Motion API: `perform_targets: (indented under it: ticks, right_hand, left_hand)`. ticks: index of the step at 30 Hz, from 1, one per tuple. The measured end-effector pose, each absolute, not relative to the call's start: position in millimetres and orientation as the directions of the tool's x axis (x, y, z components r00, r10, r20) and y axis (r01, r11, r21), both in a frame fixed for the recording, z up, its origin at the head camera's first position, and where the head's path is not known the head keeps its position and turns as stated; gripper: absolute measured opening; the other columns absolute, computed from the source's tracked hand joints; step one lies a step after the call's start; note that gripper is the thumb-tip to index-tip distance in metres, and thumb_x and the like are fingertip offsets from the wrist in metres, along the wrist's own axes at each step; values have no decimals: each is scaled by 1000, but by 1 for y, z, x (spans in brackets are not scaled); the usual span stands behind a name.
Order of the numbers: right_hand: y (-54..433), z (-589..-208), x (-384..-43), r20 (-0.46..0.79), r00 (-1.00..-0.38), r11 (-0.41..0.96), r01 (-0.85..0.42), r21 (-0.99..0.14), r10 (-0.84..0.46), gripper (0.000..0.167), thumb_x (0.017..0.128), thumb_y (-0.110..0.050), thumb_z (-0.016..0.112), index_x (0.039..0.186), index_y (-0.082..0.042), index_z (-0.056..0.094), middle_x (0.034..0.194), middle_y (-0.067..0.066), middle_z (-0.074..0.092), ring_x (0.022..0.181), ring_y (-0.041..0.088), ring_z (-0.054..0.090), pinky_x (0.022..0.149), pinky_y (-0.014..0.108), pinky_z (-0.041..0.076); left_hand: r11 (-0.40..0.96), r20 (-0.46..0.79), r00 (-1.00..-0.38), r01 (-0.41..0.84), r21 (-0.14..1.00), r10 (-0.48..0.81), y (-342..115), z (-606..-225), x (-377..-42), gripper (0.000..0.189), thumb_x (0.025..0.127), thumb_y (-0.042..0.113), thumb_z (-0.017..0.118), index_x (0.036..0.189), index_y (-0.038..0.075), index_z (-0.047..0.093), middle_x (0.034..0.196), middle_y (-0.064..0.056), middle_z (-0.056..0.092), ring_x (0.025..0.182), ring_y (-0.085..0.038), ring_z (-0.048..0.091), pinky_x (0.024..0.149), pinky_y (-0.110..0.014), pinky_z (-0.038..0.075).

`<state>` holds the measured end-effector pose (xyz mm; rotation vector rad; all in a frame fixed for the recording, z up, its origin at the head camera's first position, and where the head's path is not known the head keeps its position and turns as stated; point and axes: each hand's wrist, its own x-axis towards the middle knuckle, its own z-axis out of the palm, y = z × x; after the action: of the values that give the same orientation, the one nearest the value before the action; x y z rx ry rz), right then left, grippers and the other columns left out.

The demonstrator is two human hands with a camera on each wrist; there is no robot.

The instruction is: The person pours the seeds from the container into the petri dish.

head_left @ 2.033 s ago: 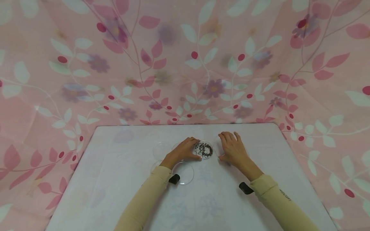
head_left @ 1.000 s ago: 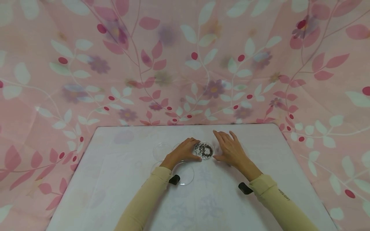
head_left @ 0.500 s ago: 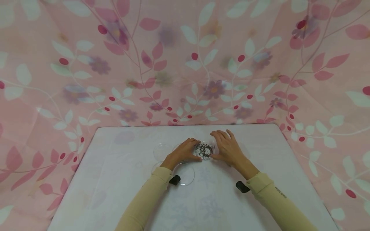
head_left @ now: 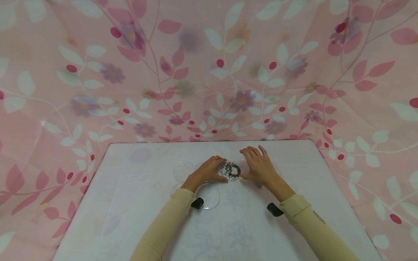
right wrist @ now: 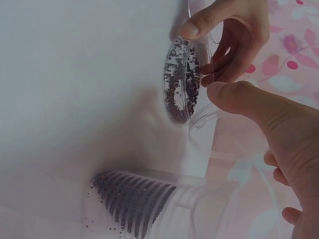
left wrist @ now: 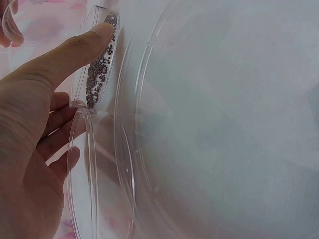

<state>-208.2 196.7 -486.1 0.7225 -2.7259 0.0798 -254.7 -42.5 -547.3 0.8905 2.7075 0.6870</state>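
Pointing toward 1 o'clock in the head view, the left hand (head_left: 206, 170) is curving round the dish (head_left: 234, 170), its thumb pressing the rim near 7 o'clock and its fingers touching it near 11. That grip is spreading about as wide as the dish and is holding it.

The dish is lying flat on the desk (head_left: 235, 224), between the two hands, with its broad face turning up and dark grains (head_left: 226, 169) covering most of it round a pale patch. Being round, it is looking like a narrow oval from the wrists, the long axis running from 1 to 7 o'clock in the left view and from 12 to 6 in the right.

The right hand (head_left: 259, 166) is pointing toward 11 o'clock, thumb and fingers standing well apart. This grip is pinching a clear lid (right wrist: 199, 122), which is tilting just beside the dish's 3 o'clock side; whether the two are touching is hard to tell.

Clear discs (head_left: 209, 197) are lying from 7 to 9 o'clock of the dish, some partly hiding behind the left hand. In the right wrist view, a ribbed tub (right wrist: 194, 198) is holding more dark grains at 7 o'clock from the dish, its long axis running from 9 to 3.
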Motion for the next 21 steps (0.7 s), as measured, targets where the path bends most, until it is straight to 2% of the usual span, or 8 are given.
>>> perform_targets:
  ticks: [13,21]
  right_hand:
    - [185,-497,-212,274,-819,848,-530,-24,-504,92,58,-50,90,132,-9,55,129,12,59,126,30,51,111,59,35]
    - [178,-503,-216,274,-796,802,-585,-121,-540,91,63,-47,89,137,-9,50,124,17,55,118,33,54,115,61,30]
  left_hand:
    - [709,-58,-795,504,493,604,-43,-546,-253,85,74,53,82,143,16,50,139,0,55,132,-17,48,115,-36,39]
    - [702,-51,-789,513,493,613,-43,-545,-253,85,74,54,81,144,16,49,142,-2,52,134,-20,47,113,-40,41]
